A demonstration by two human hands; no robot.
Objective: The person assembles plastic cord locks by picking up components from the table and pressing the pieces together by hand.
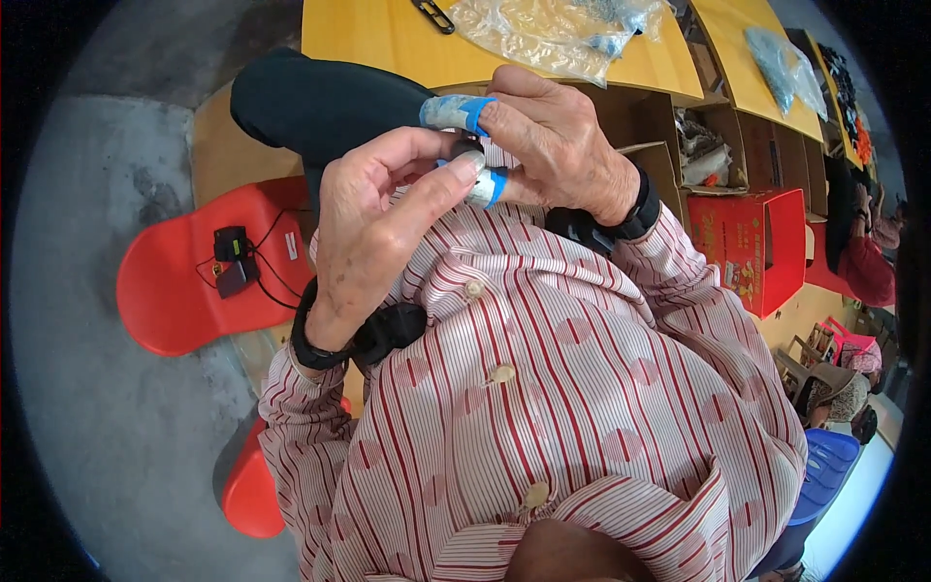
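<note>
Both hands meet in front of my chest around a small black piece (468, 147), mostly covered by the fingers, so its exact kind is hidden. My left hand (373, 218) pinches it between thumb and fingertips. From the other side, my right hand (558, 141) closes on the same piece with its thumb and index finger. Those two right fingertips are wrapped in white and blue tape (456, 113). Beyond the hands, at the table's near side, lies a black carabiner-like clip (433, 15).
A yellow table (369, 34) carries a clear plastic bag (543, 34). Open cartons (703, 145) and a red box (752, 242) stand to the right. On the left, a red stool (175, 281) holds a small black device with cables (233, 262). Other people sit at far right.
</note>
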